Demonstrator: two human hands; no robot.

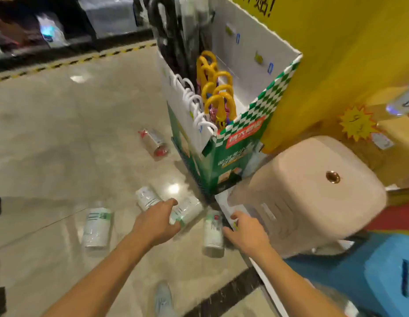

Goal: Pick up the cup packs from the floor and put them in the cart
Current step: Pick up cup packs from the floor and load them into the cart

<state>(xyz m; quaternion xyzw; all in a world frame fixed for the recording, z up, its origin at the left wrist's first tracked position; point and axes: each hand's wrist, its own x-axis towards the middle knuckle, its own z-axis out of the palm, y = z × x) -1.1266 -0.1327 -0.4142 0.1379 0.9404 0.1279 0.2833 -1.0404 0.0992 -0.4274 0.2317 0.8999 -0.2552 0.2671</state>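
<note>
Cup packs lie scattered on the glossy tiled floor (50,133): one at lower left (96,227), one at centre (146,197), one under the left hand (187,210), one lower centre (213,232), and a red-ended pack (154,143) farther up. Left hand (156,221) reaches down from lower centre, its grip closing around a pack but not visibly clamped. Right hand (245,232) is spread, fingers apart, against a white board edge (228,207). Green checked display box (221,156) holds umbrellas; beige stool (313,186) stands at right.

Bright overhead light, glare spots on glossy floor (61,138), motion blur, wide-angle edge warp.
</note>
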